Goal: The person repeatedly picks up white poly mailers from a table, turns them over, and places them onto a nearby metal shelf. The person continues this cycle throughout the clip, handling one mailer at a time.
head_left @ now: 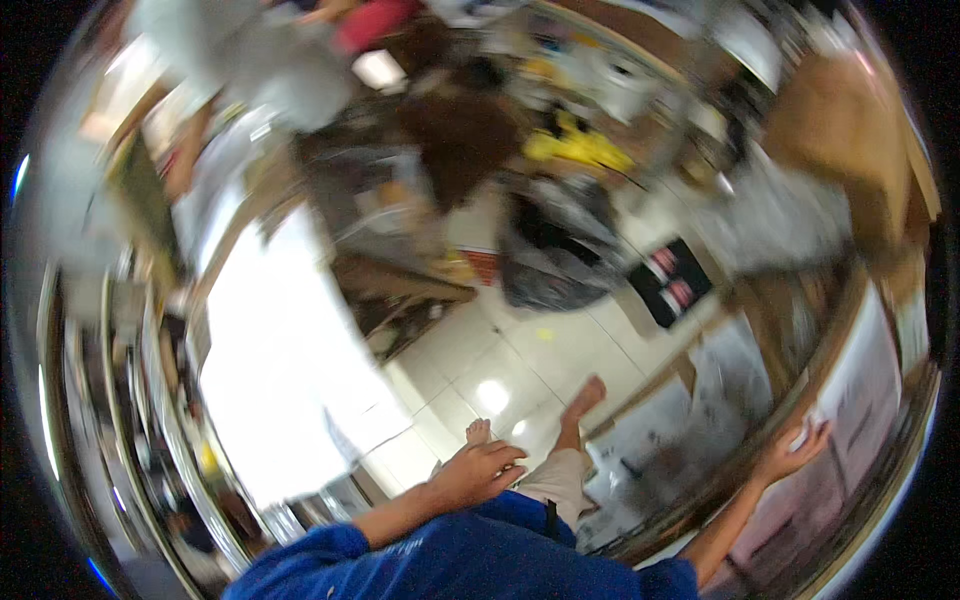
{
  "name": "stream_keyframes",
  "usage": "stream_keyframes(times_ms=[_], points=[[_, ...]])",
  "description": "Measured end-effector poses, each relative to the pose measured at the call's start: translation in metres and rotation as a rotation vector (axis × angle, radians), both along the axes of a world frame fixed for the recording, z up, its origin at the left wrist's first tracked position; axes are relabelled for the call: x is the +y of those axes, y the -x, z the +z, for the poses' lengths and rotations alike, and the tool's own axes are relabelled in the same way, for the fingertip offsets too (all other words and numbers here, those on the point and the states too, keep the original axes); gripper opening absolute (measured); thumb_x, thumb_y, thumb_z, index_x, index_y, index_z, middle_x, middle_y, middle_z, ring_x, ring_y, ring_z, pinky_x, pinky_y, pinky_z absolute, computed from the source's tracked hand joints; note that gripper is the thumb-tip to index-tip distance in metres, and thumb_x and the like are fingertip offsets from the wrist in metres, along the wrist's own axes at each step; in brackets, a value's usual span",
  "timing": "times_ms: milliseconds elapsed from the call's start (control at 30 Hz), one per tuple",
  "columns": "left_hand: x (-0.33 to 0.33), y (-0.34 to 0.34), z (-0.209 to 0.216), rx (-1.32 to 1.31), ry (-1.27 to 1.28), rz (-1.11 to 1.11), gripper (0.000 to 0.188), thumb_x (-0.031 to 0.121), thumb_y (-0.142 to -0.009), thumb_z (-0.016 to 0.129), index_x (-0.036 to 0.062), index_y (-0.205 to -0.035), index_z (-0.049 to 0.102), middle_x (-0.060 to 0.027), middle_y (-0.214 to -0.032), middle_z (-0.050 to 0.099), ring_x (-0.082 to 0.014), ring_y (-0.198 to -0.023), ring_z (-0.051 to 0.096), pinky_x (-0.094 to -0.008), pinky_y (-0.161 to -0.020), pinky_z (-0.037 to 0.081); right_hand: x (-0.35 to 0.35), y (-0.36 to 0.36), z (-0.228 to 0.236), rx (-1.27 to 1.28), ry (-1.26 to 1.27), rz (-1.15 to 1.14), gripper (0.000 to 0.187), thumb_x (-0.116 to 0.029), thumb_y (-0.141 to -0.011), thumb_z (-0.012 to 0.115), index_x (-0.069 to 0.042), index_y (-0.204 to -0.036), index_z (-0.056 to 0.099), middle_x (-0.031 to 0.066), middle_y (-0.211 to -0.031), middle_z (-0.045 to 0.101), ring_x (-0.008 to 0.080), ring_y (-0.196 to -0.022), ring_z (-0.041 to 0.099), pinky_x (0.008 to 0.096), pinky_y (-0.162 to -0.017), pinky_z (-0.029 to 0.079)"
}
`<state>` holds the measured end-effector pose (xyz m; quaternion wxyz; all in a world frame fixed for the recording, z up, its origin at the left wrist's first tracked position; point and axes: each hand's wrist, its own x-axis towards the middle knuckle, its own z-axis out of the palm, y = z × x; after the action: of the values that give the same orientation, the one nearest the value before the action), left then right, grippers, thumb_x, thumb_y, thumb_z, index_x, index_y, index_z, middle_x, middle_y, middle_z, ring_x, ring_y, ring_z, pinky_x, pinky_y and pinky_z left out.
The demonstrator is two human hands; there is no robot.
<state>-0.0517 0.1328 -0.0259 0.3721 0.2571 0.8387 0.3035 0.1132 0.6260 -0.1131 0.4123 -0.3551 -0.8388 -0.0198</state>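
Blue shirt (430, 555) fills the bottom edge, beige shorts (553, 484) just past it. Left hand (482, 472) hovers in front of the waist, back up, fingers loosely bent; palm hidden, can't tell if it holds anything. Right hand (795, 452) reaches out right, fingers spread, beside a pale panel (868, 385); contact unclear. White wrapped packs (650, 430) lie between that hand and the bare feet (590, 393) on pale floor tiles (490, 365). Bright white surface (285, 370) at left, metal rails beyond it. Farther: black box (672, 282) with red-and-white patches, dark plastic bag (560, 265), yellow item (578, 148), all blurry.
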Motion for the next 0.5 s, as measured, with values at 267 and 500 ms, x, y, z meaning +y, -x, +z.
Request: stream_keyframes(times_ms=[267, 500], points=[[-0.203, 0.009, 0.123, 0.565, -0.270, 0.570, 0.021, 0.005, -0.083, 0.066, 0.0011, -0.103, 0.063, -0.0134, -0.095, 0.063, -0.0225, -0.077, 0.064, -0.0341, -0.071, 0.051, -0.345, 0.113, 0.026, -0.107, 0.789, 0.983, 0.020, 0.001, -0.088, 0.052, 0.003, -0.106, 0.059, 0.0121, -0.093, 0.064, 0.0214, -0.083, 0.063, 0.0320, -0.079, 0.050], [-0.445, 0.035, 0.121, 1.174, 0.381, 0.920, 0.065, 0.013, -0.076, 0.072, 0.0013, -0.134, 0.044, -0.0237, -0.134, 0.042, -0.0399, -0.123, 0.041, -0.0470, -0.100, 0.036, -0.507, 0.054, 0.029, -0.381, 1.052, 1.081, 0.015, -0.006, -0.088, 0.058, 0.002, -0.100, 0.062, 0.0107, -0.088, 0.064, 0.0169, -0.073, 0.063, 0.0300, -0.067, 0.050]])
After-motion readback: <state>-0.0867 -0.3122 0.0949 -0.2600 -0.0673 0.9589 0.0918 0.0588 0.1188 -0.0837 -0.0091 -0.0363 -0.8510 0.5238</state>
